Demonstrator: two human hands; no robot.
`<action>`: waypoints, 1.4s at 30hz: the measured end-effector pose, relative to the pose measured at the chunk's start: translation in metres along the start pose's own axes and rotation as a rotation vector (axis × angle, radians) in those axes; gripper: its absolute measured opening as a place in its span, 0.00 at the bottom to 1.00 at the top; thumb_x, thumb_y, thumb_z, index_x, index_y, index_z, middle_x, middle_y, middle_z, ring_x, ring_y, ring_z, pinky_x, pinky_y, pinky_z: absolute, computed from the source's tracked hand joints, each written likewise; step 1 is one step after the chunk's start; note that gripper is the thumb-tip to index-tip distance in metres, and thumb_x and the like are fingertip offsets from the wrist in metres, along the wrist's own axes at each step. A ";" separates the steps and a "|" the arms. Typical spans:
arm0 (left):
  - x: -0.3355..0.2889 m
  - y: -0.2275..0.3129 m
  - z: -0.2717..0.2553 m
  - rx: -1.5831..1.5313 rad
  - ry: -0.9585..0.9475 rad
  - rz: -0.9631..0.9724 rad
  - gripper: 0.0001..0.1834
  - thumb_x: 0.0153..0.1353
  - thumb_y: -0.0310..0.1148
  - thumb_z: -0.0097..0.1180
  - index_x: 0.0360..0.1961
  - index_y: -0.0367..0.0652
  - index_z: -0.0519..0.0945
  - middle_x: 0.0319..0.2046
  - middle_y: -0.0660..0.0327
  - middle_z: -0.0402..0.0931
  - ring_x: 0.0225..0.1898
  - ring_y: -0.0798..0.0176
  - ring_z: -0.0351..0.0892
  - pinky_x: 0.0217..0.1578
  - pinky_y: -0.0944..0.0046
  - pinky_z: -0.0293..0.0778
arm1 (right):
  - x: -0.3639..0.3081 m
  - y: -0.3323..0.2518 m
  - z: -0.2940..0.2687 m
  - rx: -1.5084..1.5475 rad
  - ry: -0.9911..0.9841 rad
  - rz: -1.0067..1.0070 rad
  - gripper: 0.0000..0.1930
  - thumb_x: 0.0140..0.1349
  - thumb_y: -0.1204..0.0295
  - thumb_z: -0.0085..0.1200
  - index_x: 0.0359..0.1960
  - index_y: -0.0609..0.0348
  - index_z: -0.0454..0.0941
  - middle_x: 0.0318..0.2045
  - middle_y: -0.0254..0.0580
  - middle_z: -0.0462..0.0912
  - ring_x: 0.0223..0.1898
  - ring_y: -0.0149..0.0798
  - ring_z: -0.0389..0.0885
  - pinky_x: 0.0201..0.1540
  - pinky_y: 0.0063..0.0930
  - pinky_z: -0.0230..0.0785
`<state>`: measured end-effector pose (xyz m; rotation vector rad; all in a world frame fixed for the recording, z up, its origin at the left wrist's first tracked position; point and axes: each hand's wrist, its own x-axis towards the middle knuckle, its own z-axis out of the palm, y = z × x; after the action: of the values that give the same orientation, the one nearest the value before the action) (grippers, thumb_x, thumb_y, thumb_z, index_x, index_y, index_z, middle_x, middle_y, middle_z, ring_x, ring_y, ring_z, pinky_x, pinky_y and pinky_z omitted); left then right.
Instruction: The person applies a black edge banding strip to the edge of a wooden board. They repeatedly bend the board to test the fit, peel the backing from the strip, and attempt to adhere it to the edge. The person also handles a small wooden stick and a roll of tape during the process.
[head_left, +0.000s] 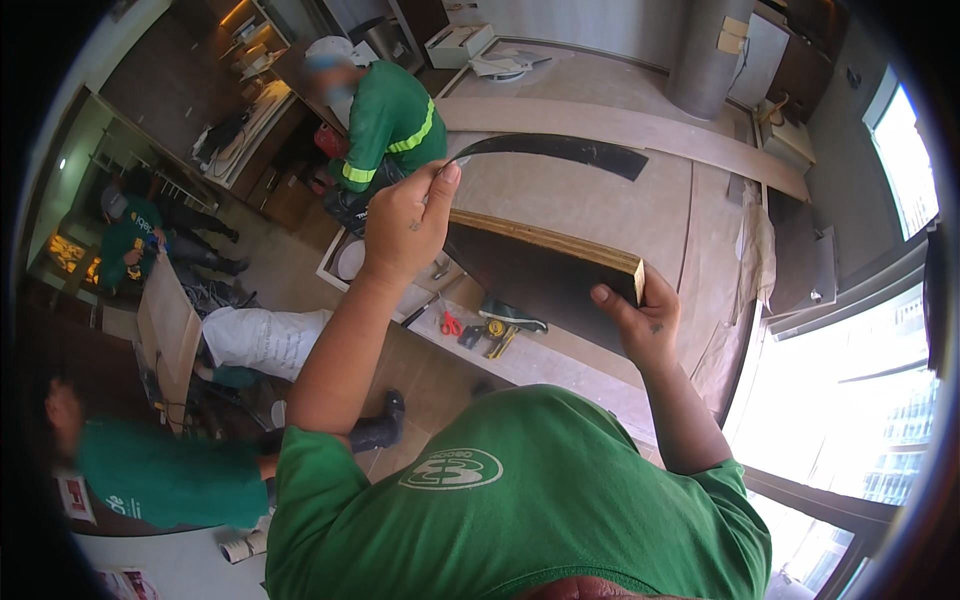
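My left hand (408, 222) is closed, pinching one end of a thin black strip (575, 150) that looks like edge banding. The strip arches away to the right, its far end free above the panel. With my right hand (650, 320) I grip the right corner of a plywood panel (535, 275), thumb on its dark face and fingers behind. The panel is tilted, and its bare layered edge runs along the top, apart from most of the strip. Its left end lies close to my left wrist; I cannot tell whether they touch.
Below the panel, red-handled scissors (451, 325) and a yellow tape measure (496, 328) lie on a pale worktop (590, 380). A long board (620, 130) crosses behind. Co-workers in green (395, 120) are ahead and at left. Bright windows (850, 390) stand right.
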<state>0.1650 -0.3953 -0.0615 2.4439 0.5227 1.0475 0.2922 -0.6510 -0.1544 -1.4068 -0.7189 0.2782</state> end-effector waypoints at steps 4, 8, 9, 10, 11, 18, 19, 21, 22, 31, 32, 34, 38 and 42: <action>0.000 -0.002 0.002 -0.023 0.025 0.024 0.19 0.73 0.45 0.52 0.41 0.39 0.85 0.23 0.49 0.81 0.26 0.46 0.83 0.30 0.57 0.76 | 0.001 0.005 -0.002 -0.045 -0.007 -0.020 0.12 0.57 0.73 0.71 0.35 0.66 0.79 0.27 0.32 0.75 0.30 0.26 0.71 0.34 0.23 0.66; 0.001 -0.003 0.003 -0.041 0.022 0.026 0.19 0.73 0.45 0.52 0.41 0.39 0.85 0.23 0.49 0.81 0.26 0.46 0.83 0.29 0.57 0.76 | 0.002 0.003 0.000 -0.010 0.005 0.004 0.12 0.57 0.73 0.71 0.34 0.66 0.79 0.27 0.33 0.74 0.30 0.26 0.71 0.34 0.23 0.65; 0.002 -0.003 0.003 -0.040 0.021 0.017 0.19 0.73 0.45 0.52 0.41 0.39 0.85 0.23 0.49 0.81 0.26 0.46 0.83 0.29 0.57 0.76 | 0.003 0.003 -0.001 -0.021 0.002 0.006 0.12 0.57 0.73 0.71 0.34 0.66 0.79 0.27 0.33 0.74 0.30 0.26 0.71 0.34 0.23 0.65; 0.002 -0.002 0.002 -0.038 0.019 0.009 0.19 0.73 0.44 0.52 0.41 0.39 0.85 0.23 0.49 0.81 0.26 0.46 0.83 0.29 0.57 0.76 | 0.003 0.002 -0.001 -0.031 0.000 0.008 0.12 0.57 0.73 0.71 0.34 0.66 0.79 0.27 0.33 0.74 0.30 0.27 0.71 0.34 0.23 0.65; 0.002 -0.002 0.002 -0.036 0.017 0.000 0.19 0.73 0.44 0.52 0.41 0.39 0.85 0.23 0.49 0.81 0.26 0.46 0.83 0.29 0.57 0.76 | 0.003 0.002 -0.001 -0.028 0.000 0.009 0.12 0.56 0.73 0.71 0.34 0.66 0.79 0.27 0.33 0.74 0.30 0.27 0.71 0.34 0.23 0.65; 0.003 -0.006 0.001 0.013 0.002 -0.012 0.20 0.71 0.44 0.54 0.43 0.36 0.85 0.31 0.47 0.85 0.34 0.44 0.86 0.37 0.58 0.79 | 0.005 0.002 -0.002 -0.039 -0.014 -0.006 0.12 0.56 0.74 0.70 0.34 0.66 0.79 0.28 0.34 0.75 0.31 0.27 0.72 0.35 0.23 0.66; 0.004 -0.008 0.001 0.010 0.003 -0.012 0.20 0.71 0.44 0.55 0.43 0.35 0.85 0.32 0.47 0.85 0.35 0.45 0.86 0.38 0.58 0.80 | 0.006 0.003 -0.002 -0.044 -0.017 -0.007 0.11 0.56 0.74 0.70 0.35 0.67 0.79 0.28 0.34 0.75 0.31 0.27 0.72 0.35 0.23 0.66; 0.003 -0.012 0.000 0.007 0.012 -0.007 0.19 0.70 0.43 0.56 0.44 0.35 0.85 0.35 0.47 0.85 0.37 0.45 0.87 0.40 0.58 0.80 | 0.006 0.002 -0.002 -0.041 -0.019 -0.004 0.11 0.56 0.75 0.70 0.35 0.67 0.79 0.28 0.34 0.76 0.31 0.27 0.72 0.35 0.23 0.66; 0.003 -0.013 -0.001 0.005 0.022 0.001 0.18 0.70 0.42 0.57 0.45 0.35 0.85 0.36 0.46 0.85 0.39 0.45 0.87 0.42 0.58 0.80 | 0.005 0.002 -0.002 -0.041 -0.018 -0.005 0.11 0.57 0.75 0.70 0.36 0.67 0.80 0.28 0.34 0.76 0.31 0.26 0.72 0.35 0.23 0.67; -0.023 -0.016 -0.011 0.052 0.294 0.270 0.15 0.66 0.32 0.60 0.50 0.35 0.82 0.53 0.46 0.81 0.56 0.49 0.81 0.55 0.55 0.74 | -0.005 0.002 -0.006 0.156 0.007 0.123 0.16 0.60 0.74 0.68 0.48 0.67 0.81 0.41 0.36 0.85 0.42 0.27 0.79 0.48 0.23 0.72; -0.030 -0.013 -0.014 0.052 0.363 0.277 0.14 0.66 0.31 0.59 0.49 0.34 0.82 0.52 0.47 0.81 0.56 0.49 0.80 0.55 0.55 0.74 | -0.006 0.008 -0.008 0.150 0.008 0.089 0.17 0.60 0.74 0.67 0.49 0.67 0.81 0.41 0.35 0.85 0.42 0.28 0.79 0.49 0.24 0.71; -0.050 -0.019 -0.016 -0.064 0.365 0.254 0.10 0.68 0.32 0.58 0.43 0.35 0.82 0.44 0.51 0.83 0.48 0.50 0.83 0.49 0.56 0.76 | -0.008 0.008 -0.012 0.129 0.030 0.050 0.16 0.60 0.74 0.67 0.48 0.67 0.81 0.40 0.35 0.85 0.41 0.28 0.79 0.47 0.23 0.71; -0.130 -0.047 0.010 -0.415 -0.003 -0.340 0.17 0.74 0.40 0.51 0.35 0.36 0.80 0.31 0.59 0.80 0.28 0.68 0.79 0.32 0.66 0.74 | -0.005 0.021 -0.022 0.117 0.082 0.017 0.13 0.61 0.71 0.67 0.46 0.61 0.81 0.36 0.30 0.83 0.34 0.23 0.76 0.40 0.20 0.68; -0.189 -0.062 0.040 -0.375 -0.252 -0.566 0.20 0.73 0.41 0.51 0.28 0.38 0.79 0.20 0.59 0.76 0.23 0.63 0.76 0.29 0.59 0.73 | 0.002 0.028 -0.028 0.081 0.095 0.031 0.14 0.62 0.70 0.66 0.47 0.61 0.81 0.36 0.31 0.83 0.34 0.24 0.77 0.39 0.17 0.68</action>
<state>0.0629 -0.4464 -0.2293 1.8923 0.7885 0.5342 0.3168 -0.6672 -0.1802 -1.3455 -0.6019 0.2598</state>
